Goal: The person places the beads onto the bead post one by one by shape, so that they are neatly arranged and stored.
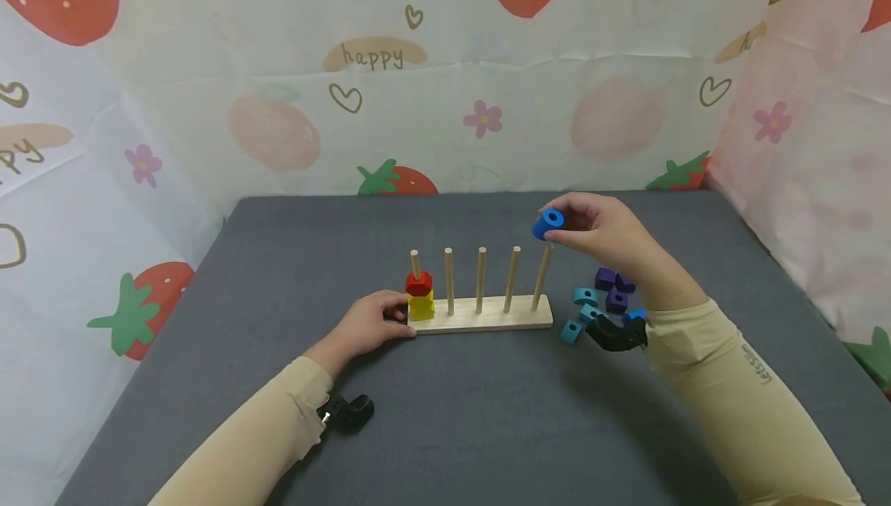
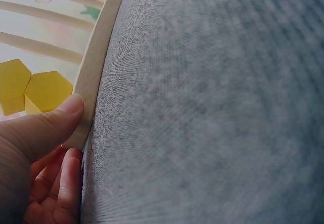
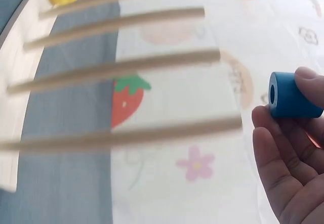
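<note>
Right hand point(image 1: 600, 229) pinches a blue block point(image 1: 544, 228) between thumb and fingers, held in the air just above the tip of the rightmost peg point(image 1: 541, 280); right-wrist view shows its hole facing the pegs but off this peg's line, block and tip apart. Likeliest fault: if lowered on that line, the rim would catch the peg tip, and the block could twist out of the pinch. Left hand point(image 1: 371, 323) grips the left end of the wooden base point(image 1: 487, 323), thumb on its edge. Since that hold is at the far end, a hard push on the rightmost peg might swing or tip the base; a jolt could also rattle the yellow blocks point(image 1: 421, 307) and the red block point(image 1: 418, 284) above them on the leftmost peg. Farther out, loose teal blocks point(image 1: 567, 329) and purple blocks point(image 1: 616, 301) lie beside the base's right end. The black wrist device point(image 1: 616, 334) overlaps this pile in the head view; contact cannot be told, but a low forearm sweep could scatter pieces.
</note>
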Available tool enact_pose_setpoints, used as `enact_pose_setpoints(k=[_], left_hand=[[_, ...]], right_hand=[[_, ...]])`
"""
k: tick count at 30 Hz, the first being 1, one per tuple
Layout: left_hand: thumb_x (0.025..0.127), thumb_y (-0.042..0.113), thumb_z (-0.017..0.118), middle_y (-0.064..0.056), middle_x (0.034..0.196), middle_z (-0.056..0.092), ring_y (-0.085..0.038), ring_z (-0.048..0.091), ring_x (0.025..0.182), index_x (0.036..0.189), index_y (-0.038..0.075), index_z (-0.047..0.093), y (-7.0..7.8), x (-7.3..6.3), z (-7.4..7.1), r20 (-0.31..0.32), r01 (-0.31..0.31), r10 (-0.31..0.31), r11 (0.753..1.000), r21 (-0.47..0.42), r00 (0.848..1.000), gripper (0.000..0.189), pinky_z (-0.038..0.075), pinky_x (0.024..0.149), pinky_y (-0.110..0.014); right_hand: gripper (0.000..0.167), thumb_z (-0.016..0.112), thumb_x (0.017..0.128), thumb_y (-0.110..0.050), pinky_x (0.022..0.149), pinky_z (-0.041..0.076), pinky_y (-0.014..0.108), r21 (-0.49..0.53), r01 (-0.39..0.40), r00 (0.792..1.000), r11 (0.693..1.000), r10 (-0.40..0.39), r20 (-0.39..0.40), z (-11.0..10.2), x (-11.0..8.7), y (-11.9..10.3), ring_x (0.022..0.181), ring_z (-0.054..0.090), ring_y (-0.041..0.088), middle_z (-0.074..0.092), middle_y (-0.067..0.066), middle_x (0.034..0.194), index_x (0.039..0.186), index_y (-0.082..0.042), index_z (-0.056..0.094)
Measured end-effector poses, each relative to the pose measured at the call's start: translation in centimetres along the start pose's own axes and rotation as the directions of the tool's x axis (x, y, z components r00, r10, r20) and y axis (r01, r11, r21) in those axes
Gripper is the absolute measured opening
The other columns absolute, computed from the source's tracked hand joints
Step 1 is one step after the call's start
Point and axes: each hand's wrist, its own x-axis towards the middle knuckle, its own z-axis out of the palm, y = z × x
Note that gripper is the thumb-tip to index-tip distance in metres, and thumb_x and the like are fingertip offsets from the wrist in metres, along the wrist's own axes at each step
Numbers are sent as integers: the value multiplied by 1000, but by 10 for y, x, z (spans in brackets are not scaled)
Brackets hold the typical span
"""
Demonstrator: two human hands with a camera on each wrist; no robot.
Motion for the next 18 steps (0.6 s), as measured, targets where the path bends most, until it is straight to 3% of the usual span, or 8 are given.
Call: enact_pose_setpoints(k=[10,18], left_hand=[[71,25,79,-2,106,60,-12,55,87,123,8,58,0,1,1,-3,5,-5,1000,-8,1000,58,47,82,-33],[71,24,79,-2,107,60,-11,56,87,122,9,59,-2,0,1,-4,9,-10,999,-42,1000,56,48,82,-31]], right_hand=[[31,67,84,-18,82,48,30,149,-25,998,989,16,56,42,24,-20,92,61,18,64,9,99,111,-5,60],[27,68,83,-16,81,49,31,150,-41,998,988,35,43,65,37,-32,89,61,18,64,7,97,108,-7,61]])
